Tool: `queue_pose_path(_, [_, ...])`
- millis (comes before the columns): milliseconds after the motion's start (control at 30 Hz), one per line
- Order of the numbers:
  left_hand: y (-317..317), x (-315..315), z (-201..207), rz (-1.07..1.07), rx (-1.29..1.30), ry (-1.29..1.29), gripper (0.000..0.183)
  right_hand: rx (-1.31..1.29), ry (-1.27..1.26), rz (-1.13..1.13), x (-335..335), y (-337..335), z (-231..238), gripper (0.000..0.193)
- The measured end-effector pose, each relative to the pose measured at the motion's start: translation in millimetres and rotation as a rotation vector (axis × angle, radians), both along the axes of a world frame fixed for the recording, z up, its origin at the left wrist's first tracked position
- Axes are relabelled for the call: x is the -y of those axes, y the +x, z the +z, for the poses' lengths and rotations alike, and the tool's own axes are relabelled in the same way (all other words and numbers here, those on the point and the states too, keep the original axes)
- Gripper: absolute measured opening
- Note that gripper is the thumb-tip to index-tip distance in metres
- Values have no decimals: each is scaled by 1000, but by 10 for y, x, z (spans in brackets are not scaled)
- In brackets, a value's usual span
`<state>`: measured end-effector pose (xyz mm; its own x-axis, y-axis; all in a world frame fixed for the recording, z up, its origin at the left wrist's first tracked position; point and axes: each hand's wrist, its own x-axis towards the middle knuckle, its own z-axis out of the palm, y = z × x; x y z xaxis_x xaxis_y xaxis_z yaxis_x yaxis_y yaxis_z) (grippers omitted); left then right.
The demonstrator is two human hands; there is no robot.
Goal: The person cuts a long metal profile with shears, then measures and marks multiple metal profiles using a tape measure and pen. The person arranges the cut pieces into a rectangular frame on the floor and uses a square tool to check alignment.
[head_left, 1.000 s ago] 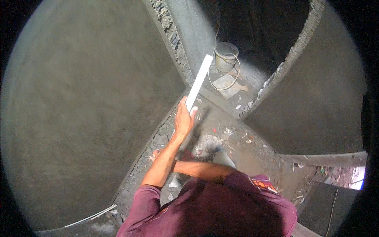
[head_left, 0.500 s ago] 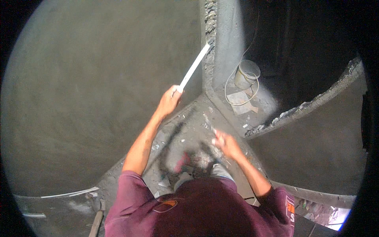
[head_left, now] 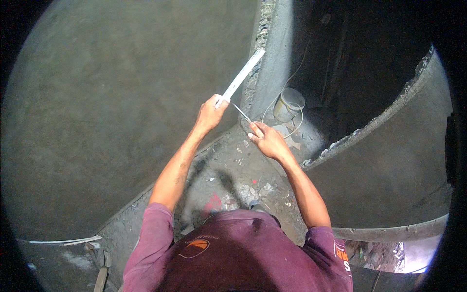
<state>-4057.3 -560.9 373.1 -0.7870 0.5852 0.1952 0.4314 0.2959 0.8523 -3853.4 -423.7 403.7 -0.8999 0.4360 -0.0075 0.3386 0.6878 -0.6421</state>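
Note:
My left hand [head_left: 212, 113] is closed around the lower end of a long, narrow white strip [head_left: 244, 74], perhaps a plastic profile. The strip slants up to the right, and its far end overlaps the rough broken edge of the wall. In my right hand [head_left: 268, 139] is a knife [head_left: 242, 112] with an orange-brown handle and a thin, pointed blade. Its tip points up and left, just short of my left hand and the strip's lower end. My right fingers wrap the handle, which hides part of it.
Smooth grey plastered wall [head_left: 126, 87] fills the left. A dirty white bucket [head_left: 289, 104] with a pale cable or hose stands beyond my right hand. Rubble litters the floor [head_left: 233, 165] by my feet. A rough-edged curved wall [head_left: 389, 160] rises at right; a wooden piece [head_left: 101, 278] lies lower left.
My right hand has moved up and left with the knife, bringing the blade close to my left hand. The white strip is still in my left hand, and the view has shifted slightly.

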Motion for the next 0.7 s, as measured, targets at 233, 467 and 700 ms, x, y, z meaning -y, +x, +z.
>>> queue_pose_path(233, [35, 174, -61, -182, 42, 19, 41, 0, 15, 31, 41, 64, -91, 56])
queue_pose_path(467, [77, 230, -142, -80, -186, 194, 48, 11, 26, 38, 93, -5, -69, 56])
queue_pose_path(700, [176, 278, -43, -70, -116, -44, 41, 25, 6, 48, 34, -8, -91, 52])
